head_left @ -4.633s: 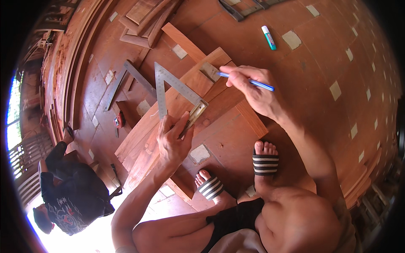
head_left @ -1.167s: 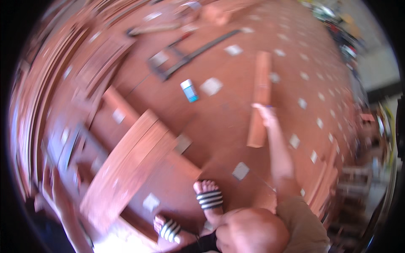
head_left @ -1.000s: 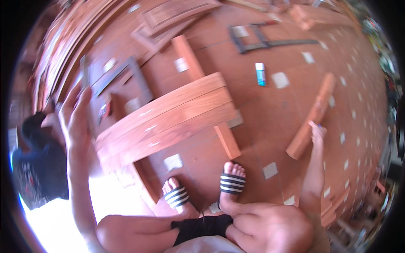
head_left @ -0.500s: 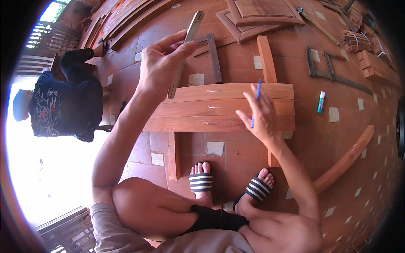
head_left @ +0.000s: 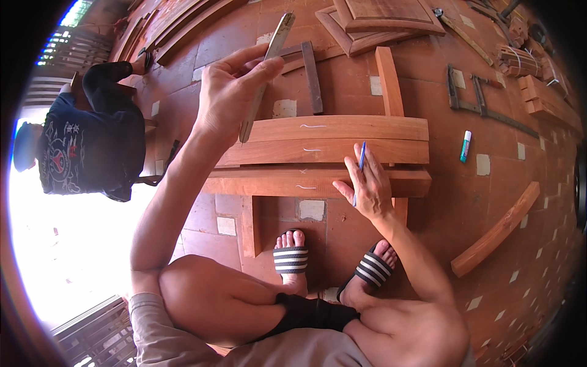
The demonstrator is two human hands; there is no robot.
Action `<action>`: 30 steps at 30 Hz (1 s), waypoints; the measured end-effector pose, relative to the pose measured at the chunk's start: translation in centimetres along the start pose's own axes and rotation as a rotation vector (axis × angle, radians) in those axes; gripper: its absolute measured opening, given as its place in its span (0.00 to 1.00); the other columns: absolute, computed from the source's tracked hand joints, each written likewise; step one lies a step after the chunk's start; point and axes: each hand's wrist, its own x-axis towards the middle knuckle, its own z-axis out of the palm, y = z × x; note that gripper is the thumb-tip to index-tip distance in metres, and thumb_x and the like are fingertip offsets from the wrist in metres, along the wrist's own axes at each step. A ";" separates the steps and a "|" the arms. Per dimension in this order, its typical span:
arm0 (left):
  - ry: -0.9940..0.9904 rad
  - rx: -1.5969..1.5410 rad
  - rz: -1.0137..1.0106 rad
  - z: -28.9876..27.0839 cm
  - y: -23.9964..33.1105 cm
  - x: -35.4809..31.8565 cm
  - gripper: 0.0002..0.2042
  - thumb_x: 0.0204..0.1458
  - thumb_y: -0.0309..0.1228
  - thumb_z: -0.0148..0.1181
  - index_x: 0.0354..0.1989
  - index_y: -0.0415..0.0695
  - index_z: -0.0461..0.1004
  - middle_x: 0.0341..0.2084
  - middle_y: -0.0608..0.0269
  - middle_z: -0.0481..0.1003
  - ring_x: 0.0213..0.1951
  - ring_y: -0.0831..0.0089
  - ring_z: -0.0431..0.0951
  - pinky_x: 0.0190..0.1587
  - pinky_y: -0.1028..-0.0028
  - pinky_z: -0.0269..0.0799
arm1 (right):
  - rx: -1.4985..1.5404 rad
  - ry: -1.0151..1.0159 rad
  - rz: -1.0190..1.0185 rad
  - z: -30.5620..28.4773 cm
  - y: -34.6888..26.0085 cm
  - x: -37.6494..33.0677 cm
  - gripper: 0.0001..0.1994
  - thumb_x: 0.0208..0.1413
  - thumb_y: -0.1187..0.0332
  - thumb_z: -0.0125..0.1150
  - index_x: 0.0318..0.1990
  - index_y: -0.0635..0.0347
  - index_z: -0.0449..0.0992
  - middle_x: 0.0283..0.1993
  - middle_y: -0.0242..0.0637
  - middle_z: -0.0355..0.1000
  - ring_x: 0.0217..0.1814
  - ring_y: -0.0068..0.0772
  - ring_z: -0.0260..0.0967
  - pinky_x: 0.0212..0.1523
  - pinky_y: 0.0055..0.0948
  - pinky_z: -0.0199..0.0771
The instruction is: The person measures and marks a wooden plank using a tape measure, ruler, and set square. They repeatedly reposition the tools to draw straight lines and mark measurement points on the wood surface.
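Observation:
My left hand (head_left: 221,92) is raised over the left part of the boards, its fingers and thumb closed on a narrow flat metal bar (head_left: 278,43) held slanting upward. A blue pen (head_left: 362,159) is tucked between the fingers of my right hand (head_left: 372,192), which lies over the nearest board (head_left: 263,181). A narrow gap parts that reddish board from the middle board (head_left: 275,151); the far board (head_left: 373,128) lies against the middle one. Each bears a short white curved mark, and a small cross shows on the nearest board's far face.
The boards lie across two wooden bearers (head_left: 389,79). A glue-stick-like tube (head_left: 466,147), a clamp (head_left: 489,113) and a curved wooden piece (head_left: 496,229) are on the tiled floor to the right. Panelled doors (head_left: 391,15) lie beyond. Another person (head_left: 92,147) sits at the left.
The nearest board has shifted toward me, opening a gap beside the middle board. My right hand has moved nearer to me and slightly left with the pen. My left hand still holds the bar.

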 end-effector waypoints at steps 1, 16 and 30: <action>-0.012 0.012 -0.009 -0.1 0.0 -0.1 0.22 0.61 0.31 0.75 0.61 0.34 0.81 0.39 0.69 0.83 0.37 0.86 0.78 0.41 0.82 0.73 | -0.002 0.011 -0.010 -0.1 -0.3 -0.5 0.36 0.64 0.46 0.70 0.68 0.65 0.70 0.72 0.66 0.69 0.76 0.69 0.65 0.76 0.57 0.67; -0.086 0.116 0.029 -0.9 0.7 -1.9 0.22 0.63 0.32 0.73 0.62 0.34 0.80 0.37 0.68 0.83 0.35 0.87 0.77 0.38 0.81 0.71 | 0.084 -0.339 0.137 -3.3 -3.4 -0.6 0.39 0.40 0.50 0.87 0.60 0.56 0.76 0.47 0.39 0.78 0.49 0.45 0.72 0.55 0.47 0.69; -0.020 0.140 0.160 -2.5 1.8 -1.1 0.23 0.60 0.33 0.75 0.62 0.36 0.82 0.36 0.65 0.84 0.34 0.86 0.76 0.37 0.79 0.73 | 0.029 -0.219 0.093 -4.1 0.1 9.3 0.34 0.42 0.48 0.86 0.53 0.55 0.80 0.41 0.37 0.78 0.49 0.40 0.73 0.51 0.44 0.70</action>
